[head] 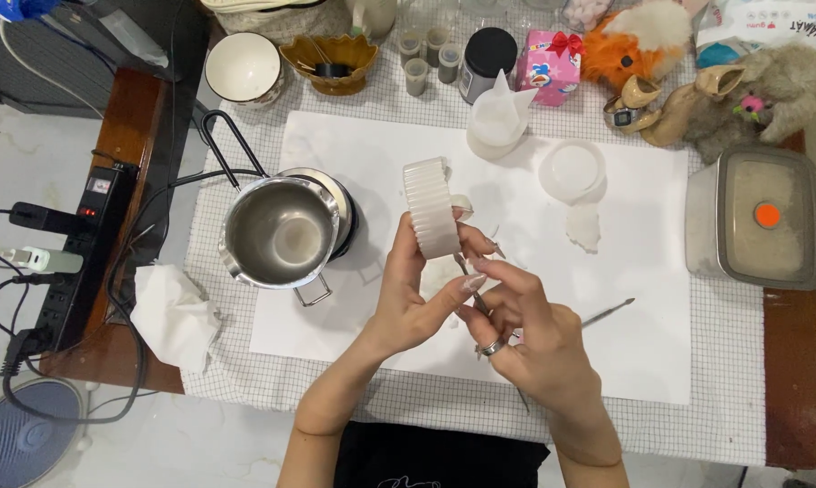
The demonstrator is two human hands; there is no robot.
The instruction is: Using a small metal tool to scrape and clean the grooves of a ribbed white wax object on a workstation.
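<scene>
My left hand (406, 303) holds a white ribbed, round silicone mould (431, 208) on its side above the white sheet (643, 298). My right hand (530, 334), with a ring on one finger, pinches a thin metal tool (469, 285) whose tip points at the mould's lower edge. Both hands meet over the middle of the sheet. What is inside the mould is hidden.
A steel pouring pot (281, 233) sits on a small hotplate to the left. A white wax piece (584, 226), a clear round mould (572, 169), a metal pick (607, 314), a lidded box (756, 217), crumpled tissue (175, 316), a power strip (83, 244), jars and plush toys ring the table.
</scene>
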